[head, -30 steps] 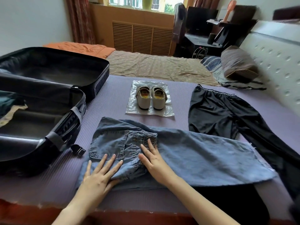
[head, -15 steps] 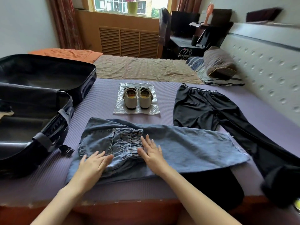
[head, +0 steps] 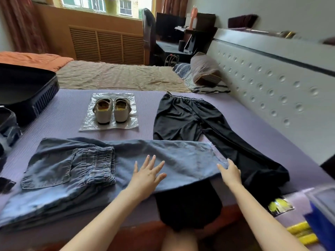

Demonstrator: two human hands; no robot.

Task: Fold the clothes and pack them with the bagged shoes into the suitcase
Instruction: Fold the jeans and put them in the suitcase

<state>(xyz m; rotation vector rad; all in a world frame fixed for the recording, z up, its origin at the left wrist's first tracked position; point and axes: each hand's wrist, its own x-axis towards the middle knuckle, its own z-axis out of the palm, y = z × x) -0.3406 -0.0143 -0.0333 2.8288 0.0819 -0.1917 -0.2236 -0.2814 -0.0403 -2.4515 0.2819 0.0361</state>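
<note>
Blue jeans [head: 177, 160] lie folded lengthwise across the near edge of the purple mat [head: 253, 127], waistband to the left. My left hand [head: 146, 173] presses flat on the middle of the legs, fingers spread. At the hem on the right, my right hand [head: 229, 172] touches the frayed edge, thumb on the denim. Black trousers [head: 181, 115] are spread flat behind the jeans, one leg running under the hem. A pair of white shoes [head: 112, 110] stands on a clear plastic bag [head: 87, 124]. The open black suitcase [head: 36, 98] is at the left edge.
A padded headboard [head: 272, 84] runs along the right. A pillow [head: 204, 69] lies at the far right of the bed. A blue box [head: 322, 211] and yellow items sit at the near right corner. A black strap buckle [head: 7, 183] lies left of the jeans.
Both hands have slid right along the jeans: the left from the waistband to mid-leg, the right from the middle to the hem. The view has turned right, so the suitcase is mostly out of frame.
</note>
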